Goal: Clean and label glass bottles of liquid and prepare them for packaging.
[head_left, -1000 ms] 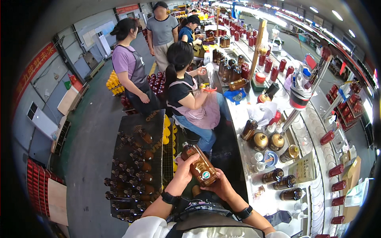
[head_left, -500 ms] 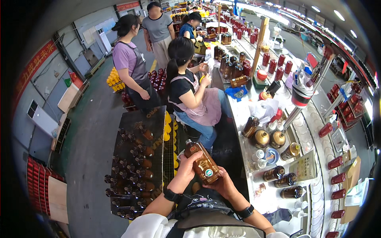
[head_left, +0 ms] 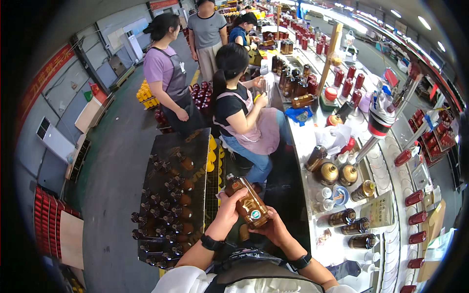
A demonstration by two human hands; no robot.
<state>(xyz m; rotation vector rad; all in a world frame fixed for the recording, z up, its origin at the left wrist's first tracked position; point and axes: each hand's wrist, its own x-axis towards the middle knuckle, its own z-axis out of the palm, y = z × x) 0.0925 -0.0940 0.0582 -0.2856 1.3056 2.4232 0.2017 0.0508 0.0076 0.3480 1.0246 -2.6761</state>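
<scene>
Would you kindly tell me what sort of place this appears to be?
Probably a factory workshop handling bottles: brown bottles are massed on a black board, red bottles stand in rows, and a seated co-worker in a pink apron sits beside the long worktable.

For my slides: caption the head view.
Left hand and right hand hold a glossy brown, boxy bottle with gold markings.

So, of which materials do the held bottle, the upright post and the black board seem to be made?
Amber bottle: glossy, probably glass, since it is translucent with bright highlights; clear plastic is possible. Upright post: likely bare wood, matte, judging by its tan colour. Black board: perhaps coated plywood; the flat surface has a faint sheen, but its core is unclear.
</scene>
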